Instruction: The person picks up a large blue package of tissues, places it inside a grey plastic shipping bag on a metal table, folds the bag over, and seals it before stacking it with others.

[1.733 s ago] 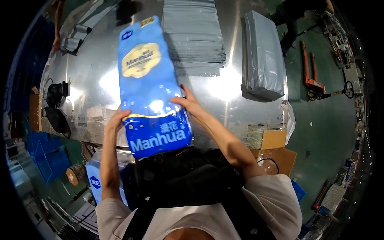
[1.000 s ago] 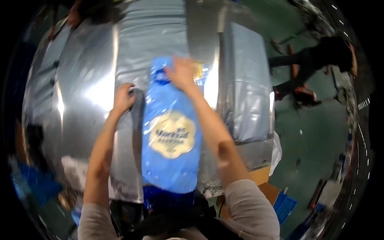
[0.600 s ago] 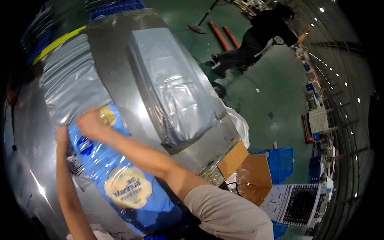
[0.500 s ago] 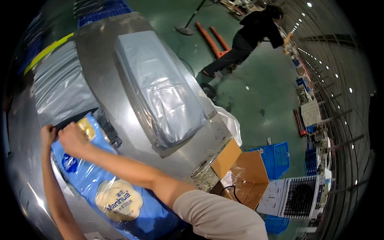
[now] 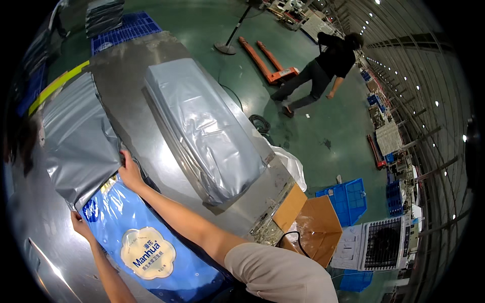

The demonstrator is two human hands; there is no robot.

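Note:
A long blue plastic-wrapped pack (image 5: 187, 270) with a cream flower-shaped label lies on the metal table at my lower left. The mouth of a grey plastic bag (image 5: 76, 146) covers the pack's far end. My right hand (image 5: 130, 172) is closed on the bag's right edge, thumb up. At the opposite corner, my left hand (image 5: 81, 225) pinches the bag's edge beside the pack; its fingertips are partly hidden. To the right of both hands lies another long, box-shaped pack in grey plastic (image 5: 202, 131).
The metal table (image 5: 126, 86) has a yellow strip (image 5: 58, 86) along its far left edge. Off its right side stand an open cardboard box (image 5: 318, 227), a blue crate (image 5: 346, 202) and a fan unit (image 5: 381, 244). A person (image 5: 328, 68) walks beyond, near an orange pallet jack (image 5: 270, 65).
My hands have moved apart, spreading the grey bag's mouth and drawing it over the far end of the blue pack. The person in the background has straightened and stepped right.

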